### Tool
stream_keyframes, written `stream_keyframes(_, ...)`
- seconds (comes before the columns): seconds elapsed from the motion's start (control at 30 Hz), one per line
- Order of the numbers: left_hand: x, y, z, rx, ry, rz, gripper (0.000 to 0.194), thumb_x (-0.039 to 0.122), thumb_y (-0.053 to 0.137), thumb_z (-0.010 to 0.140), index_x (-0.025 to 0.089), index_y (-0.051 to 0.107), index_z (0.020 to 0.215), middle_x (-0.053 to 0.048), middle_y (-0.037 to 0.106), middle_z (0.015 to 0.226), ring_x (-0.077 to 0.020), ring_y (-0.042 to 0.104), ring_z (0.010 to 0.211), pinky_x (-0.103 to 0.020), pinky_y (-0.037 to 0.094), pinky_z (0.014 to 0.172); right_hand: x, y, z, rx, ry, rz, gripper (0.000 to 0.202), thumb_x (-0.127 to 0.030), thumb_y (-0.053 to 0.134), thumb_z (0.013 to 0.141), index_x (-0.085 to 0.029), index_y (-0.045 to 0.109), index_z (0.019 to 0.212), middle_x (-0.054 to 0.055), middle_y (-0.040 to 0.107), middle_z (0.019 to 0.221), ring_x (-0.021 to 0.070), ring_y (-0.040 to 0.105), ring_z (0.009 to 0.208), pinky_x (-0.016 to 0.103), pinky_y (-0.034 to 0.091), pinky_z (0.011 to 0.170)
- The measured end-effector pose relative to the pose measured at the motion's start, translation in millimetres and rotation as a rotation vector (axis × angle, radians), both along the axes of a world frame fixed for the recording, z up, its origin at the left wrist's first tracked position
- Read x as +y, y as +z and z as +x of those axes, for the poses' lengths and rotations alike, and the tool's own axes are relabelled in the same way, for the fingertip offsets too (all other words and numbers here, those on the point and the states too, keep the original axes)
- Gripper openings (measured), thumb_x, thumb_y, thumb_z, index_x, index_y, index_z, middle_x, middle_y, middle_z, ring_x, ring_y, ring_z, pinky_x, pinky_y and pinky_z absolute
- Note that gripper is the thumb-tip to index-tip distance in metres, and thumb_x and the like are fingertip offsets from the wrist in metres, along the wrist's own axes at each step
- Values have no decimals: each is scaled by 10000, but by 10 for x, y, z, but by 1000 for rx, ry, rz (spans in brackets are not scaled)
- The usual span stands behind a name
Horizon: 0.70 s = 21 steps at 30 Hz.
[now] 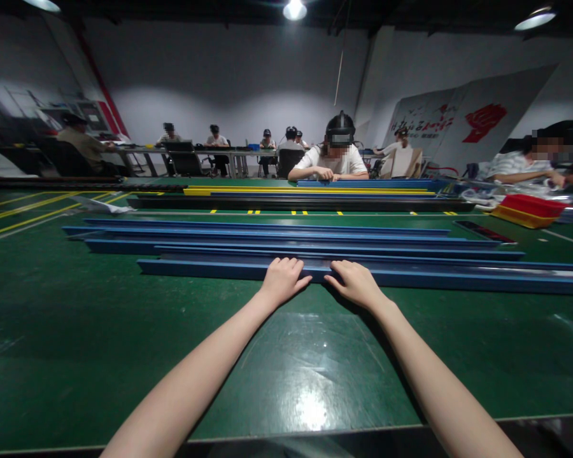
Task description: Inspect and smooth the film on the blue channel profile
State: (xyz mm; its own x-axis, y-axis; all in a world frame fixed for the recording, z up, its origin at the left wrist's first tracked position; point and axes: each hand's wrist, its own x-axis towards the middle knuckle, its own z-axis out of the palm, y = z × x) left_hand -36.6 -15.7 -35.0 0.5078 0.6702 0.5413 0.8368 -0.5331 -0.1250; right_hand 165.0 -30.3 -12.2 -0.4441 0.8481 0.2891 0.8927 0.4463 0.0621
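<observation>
A long blue channel rail (200, 268) lies lengthwise across the near part of the green table, its right end running out of view. My left hand (282, 280) is closed over its near wall, fingers hooked inside the rim and thumb along the front. A short gap to the right, my right hand (356, 281) grips the same rail in a matching way, thumb pointing inward. The fingertips of both hands are hidden inside the channel. Just behind, several more blue rails (124, 245) lie roughly parallel on the table.
Farther back on the green table (124, 350) are a black rail (305, 204) and a yellow rail (310, 191). A dark phone-like slab (486, 231) and a red and yellow bin (530, 210) stand right. A person (344, 156) works opposite; others sit beyond.
</observation>
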Motion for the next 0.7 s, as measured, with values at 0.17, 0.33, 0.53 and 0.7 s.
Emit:
stream_keyframes(0.17, -6, 10, 6, 19, 9, 2, 345, 460, 412, 855, 149, 561, 865, -76, 618, 812, -206, 546, 765, -323, 326, 657, -4, 1, -2, -2, 1, 7, 269, -377, 372, 876, -177, 538, 944, 80, 626, 908, 177, 556, 833, 253, 344, 704)
stream_keyframes(0.33, -1, 4, 7, 25, 9, 12, 347, 464, 415, 853, 150, 561, 860, -68, 622, 809, -201, 549, 766, -323, 324, 657, 2, -9, 3, -12, 4, 21, 280, -380, 367, 876, -170, 538, 947, 78, 624, 910, 182, 557, 837, 258, 343, 705)
stream_keyframes(0.53, 6, -2, 2, 19, 2, 9, 343, 463, 419, 852, 151, 559, 858, -72, 623, 812, -203, 551, 767, -323, 321, 657, 0, -9, 2, -9, -2, 8, 284, -387, 360, 878, -176, 541, 936, 78, 625, 919, 180, 555, 836, 260, 343, 706)
stream_keyframes(0.7, 10, -7, -1, 7, 2, 1, 341, 462, 418, 852, 151, 559, 860, -77, 621, 813, -210, 550, 768, -326, 324, 658, -7, -2, -3, -8, -2, 9, 284, -385, 361, 879, -175, 539, 949, 77, 625, 920, 184, 553, 844, 260, 343, 710)
